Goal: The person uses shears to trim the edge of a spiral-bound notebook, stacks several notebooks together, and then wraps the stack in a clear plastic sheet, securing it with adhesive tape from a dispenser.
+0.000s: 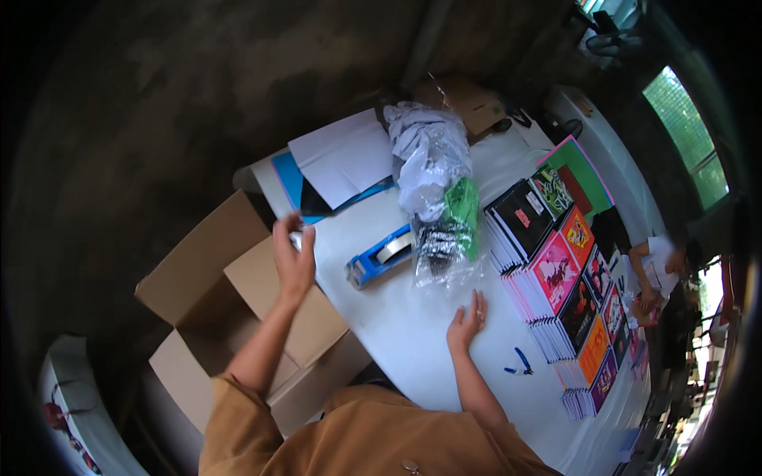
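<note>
My left hand (pixel 294 262) is raised over the near flap of an open cardboard box (pixel 198 274), its fingers curled round a small pale thing I cannot make out. On the white table, my right hand (pixel 467 324) rests with its fingers stretched and holds nothing. Between the hands lies a blue tape dispenser (pixel 367 266) with a roll of pale tape. Just beyond my right hand is a heap of clear plastic bags (pixel 429 151), with a green bag (pixel 462 208) among them.
Stacks of colourful notebooks (pixel 556 274) line the table's right side. Blue-handled pliers (pixel 520 363) lie near my right forearm. White sheets (pixel 345 159) cover blue folders (pixel 290 178) at the far left. A person (pixel 655 270) works beyond the stacks.
</note>
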